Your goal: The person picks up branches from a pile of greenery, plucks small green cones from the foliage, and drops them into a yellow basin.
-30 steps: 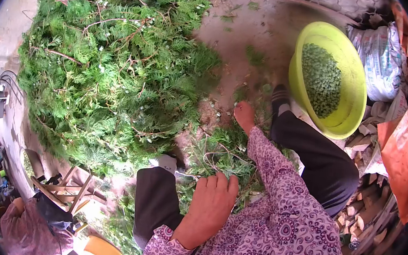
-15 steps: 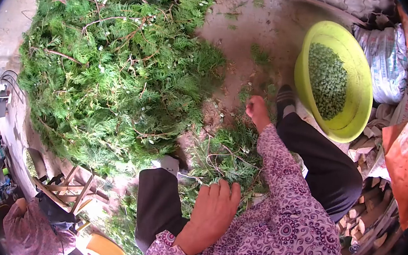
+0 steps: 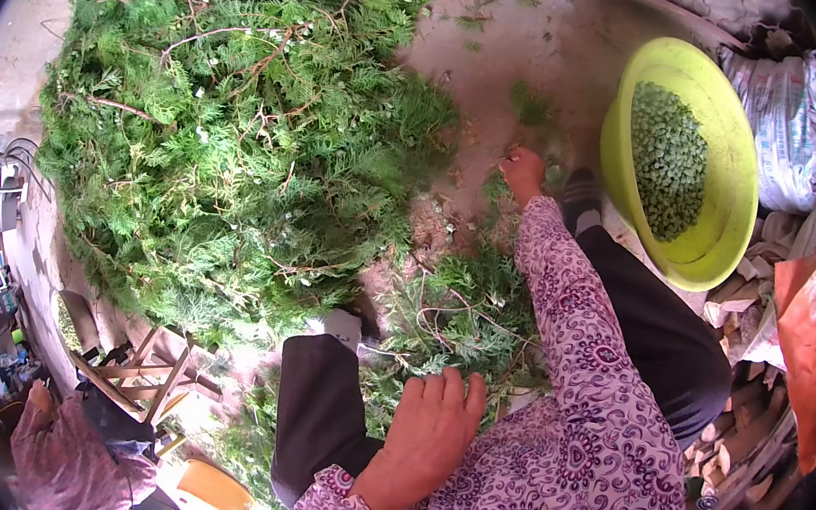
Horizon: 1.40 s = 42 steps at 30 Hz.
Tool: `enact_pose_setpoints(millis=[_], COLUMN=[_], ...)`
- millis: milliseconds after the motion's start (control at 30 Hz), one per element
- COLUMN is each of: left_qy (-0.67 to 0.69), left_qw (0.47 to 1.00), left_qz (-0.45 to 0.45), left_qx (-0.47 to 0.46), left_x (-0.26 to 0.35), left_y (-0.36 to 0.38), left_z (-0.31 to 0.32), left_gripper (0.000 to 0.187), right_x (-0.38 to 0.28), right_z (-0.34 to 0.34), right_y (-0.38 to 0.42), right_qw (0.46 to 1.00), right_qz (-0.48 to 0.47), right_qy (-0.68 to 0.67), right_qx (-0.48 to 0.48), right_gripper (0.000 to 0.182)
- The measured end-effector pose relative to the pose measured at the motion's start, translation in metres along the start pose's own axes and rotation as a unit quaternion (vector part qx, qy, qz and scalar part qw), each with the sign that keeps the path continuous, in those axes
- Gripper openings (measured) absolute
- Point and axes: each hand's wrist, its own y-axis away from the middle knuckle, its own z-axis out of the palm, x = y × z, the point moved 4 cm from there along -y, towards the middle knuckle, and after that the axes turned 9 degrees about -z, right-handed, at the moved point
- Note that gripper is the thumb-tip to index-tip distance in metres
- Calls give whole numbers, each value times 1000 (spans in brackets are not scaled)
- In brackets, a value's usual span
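My right hand (image 3: 524, 175) reaches forward over the ground between the green pile and the yellow-green basin. Its fingers are pinched together; anything between them is too small to make out. My left hand (image 3: 433, 437) is low in front of my lap, back of the hand up, with bent fingers whose tips are hidden. Just beyond it lies a leafy evergreen branch (image 3: 467, 314) with thin brown stems. A large heap of cut evergreen branches (image 3: 238, 155) spreads to the left. The tilted basin (image 3: 729, 216) at the right contains many small green cones (image 3: 668, 164).
A white sack (image 3: 780, 126) stands behind the basin. Chopped wood (image 3: 747, 415) and an orange sheet (image 3: 810, 331) are at the right edge. At lower left are another person's sleeve (image 3: 68, 453), a wooden stool (image 3: 148, 374) and an orange-yellow container (image 3: 215, 487).
My right hand has moved forward, farther from my body, still pinched. My left hand stays nearly in place. The view has shifted slightly.
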Motion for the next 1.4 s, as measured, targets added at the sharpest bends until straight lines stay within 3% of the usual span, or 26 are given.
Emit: enact_pose_setpoints(millis=[67, 133, 167, 200, 233, 300, 333, 400, 433, 500, 533, 600, 733, 800, 900, 933, 1000, 1133, 1267, 1367, 1400], left_qy=[16, 10, 4, 4, 4, 3, 2, 0, 5, 9, 4, -1, 9, 10, 12, 10, 6, 24, 27, 16, 16], left_qw=[999, 1000, 1000, 1000, 1000, 1000, 1000, 1000, 1000, 1000, 1000, 1000, 1000, 1000, 1000, 1000, 1000, 1000, 1000, 1000, 1000], left_qz=[7, 3, 0, 0, 2, 5, 5, 5, 4, 2, 1, -1, -2, -3, -8, -3, 3, -5, -8, -11, -9], left_qx=[-48, -27, -7, -4, -6, -10, -15, -18, -19, -18, -12, -8, -9, -5, -5, 1, 10, 13, -2, -2, 0], left_x=[1, 1, 0, 1, 1, 3, 4, 5, 5, 4, 3, 2, 2, 1, 0, 1, 1, 0, -2, -2, -2], left_y=[-1, -1, -1, -1, -1, 1, 1, 1, 2, 2, 2, 1, 1, 2, 4, 5, 5, 5, 4, 5, 5], left_z=[-2, -1, -2, -3, -3, -2, -2, -1, 1, 2, 2, 1, 3, 3, 4, 5, 4, 0, 0, 0, -1], left_gripper=[36, 35, 34, 34, 34, 34, 34, 35, 35, 36, 37, 37, 37, 37, 36, 36, 36, 37, 36, 35, 35], right_x=[0, 6, 12, 11, 7, 2, 6, -2, -11, -31, -30, -42, -40, -35, -37, -42, -63, -78, -70, -61, -64], right_z=[-1, -2, 0, 2, -7, -14, -9, 4, 5, 5, 14, 22, 35, 39, 34, 34, 36, 51, 67, 62, 45], right_y=[-5, -1, 13, 26, 37, 65, 72, 78, 85, 96, 99, 102, 110, 102, 104, 107, 116, 134, 138, 126, 125], right_qw=[997, 990, 910, 710, 711, 602, 601, 735, 735, 921, 921, 969, 972, 980, 968, 968, 976, 985, 988, 975, 924], right_qz=[57, 109, 177, 222, 221, 321, 321, 179, 177, 51, 49, -177, -212, -104, -33, -33, -125, -101, -85, -51, 83], right_qy=[-13, -26, -371, -668, -668, -727, -727, -626, -626, -315, -315, -109, 12, -99, -187, -187, -86, -2, -25, -129, -327], right_qx=[-45, -86, -54, -17, -16, -81, -79, -191, -190, -225, -225, -131, -98, -138, -166, -167, -154, -142, -124, -173, -182], right_gripper=[9, 8, 7, 7, 7, 9, 9, 13, 13, 19, 19, 16, 21, 22, 23, 23, 24, 32, 32, 31, 31])
